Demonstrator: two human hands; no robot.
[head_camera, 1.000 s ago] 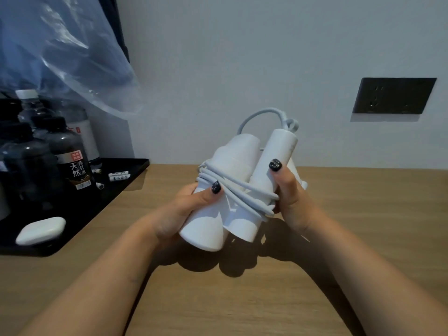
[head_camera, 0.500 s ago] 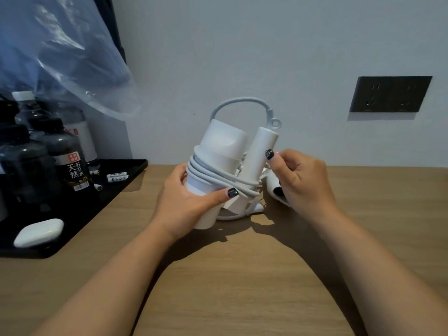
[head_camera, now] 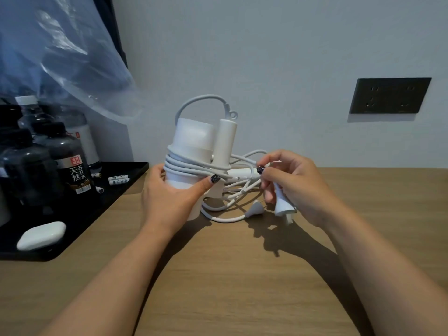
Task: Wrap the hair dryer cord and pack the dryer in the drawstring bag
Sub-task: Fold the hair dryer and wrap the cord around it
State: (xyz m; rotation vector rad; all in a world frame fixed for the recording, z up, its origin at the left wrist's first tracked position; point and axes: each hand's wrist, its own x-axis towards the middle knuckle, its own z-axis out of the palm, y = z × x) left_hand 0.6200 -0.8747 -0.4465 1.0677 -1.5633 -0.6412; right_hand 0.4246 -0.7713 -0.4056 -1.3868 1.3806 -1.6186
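The near half of the wooden table [head_camera: 230,287] lies open between and under the two forearms, and a hand can pass there freely. The right side of the table is also open up to the wall. On the left, a black tray [head_camera: 116,190] blocks the way; dark bottles [head_camera: 60,166] stand close together on it, with a white case [head_camera: 41,235] at its near end. A clear plastic sheet [head_camera: 72,57] hangs above the bottles and closes the far left. In the middle, loose cord [head_camera: 225,212] loops lie on the table beside the hair dryer [head_camera: 194,146]. A black wall socket [head_camera: 388,95] sits flat on the far wall, right.
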